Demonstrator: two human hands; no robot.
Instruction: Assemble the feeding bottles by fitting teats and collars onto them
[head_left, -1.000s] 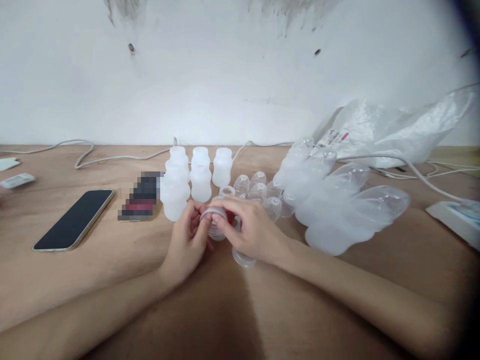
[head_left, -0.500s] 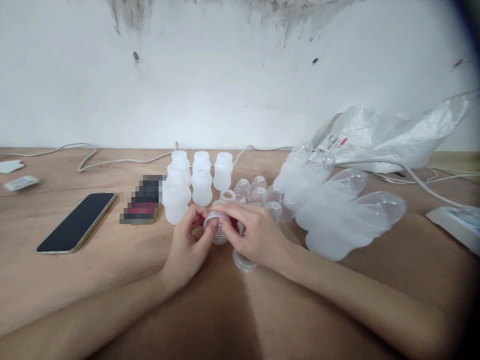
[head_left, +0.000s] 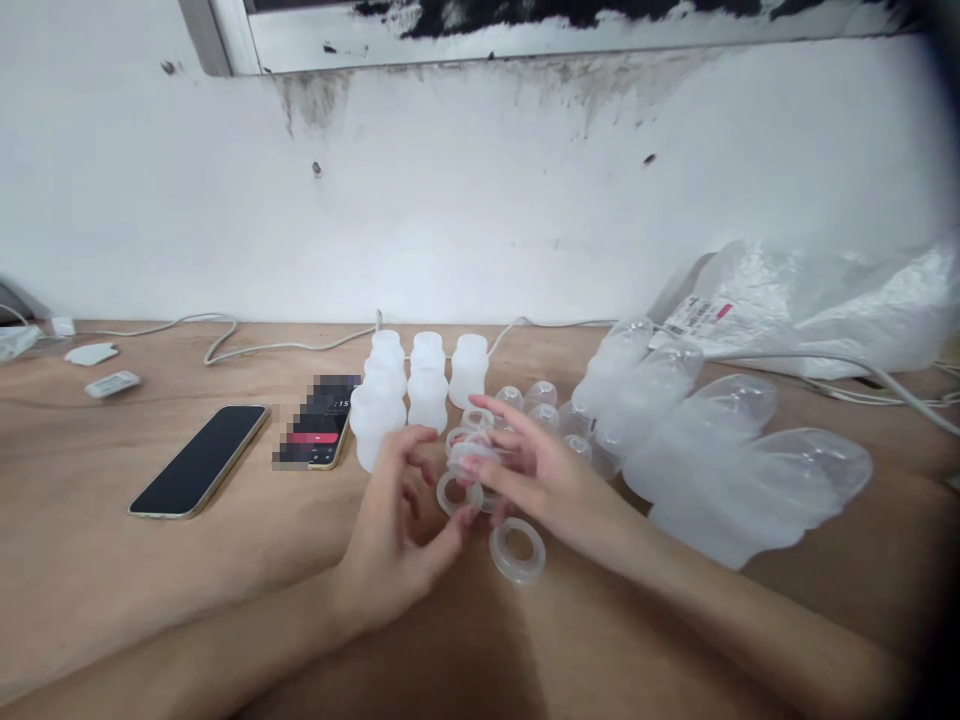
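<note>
We see our right hand point(head_left: 559, 485) pinching a translucent ring point(head_left: 484, 453) by its rim, apparently for control; our left hand point(head_left: 386, 545) gapes wide alongside.

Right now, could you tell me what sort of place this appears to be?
Probably a makeshift workspace in a worn room: frosted plastic bottles stand grouped on a wooden tabletop, clear domed caps sit nearby, and the white wall behind is stained.

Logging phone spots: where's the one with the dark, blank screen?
Head view, left side: the blank-screen phone lies on the table, left of the lit phone.
</note>
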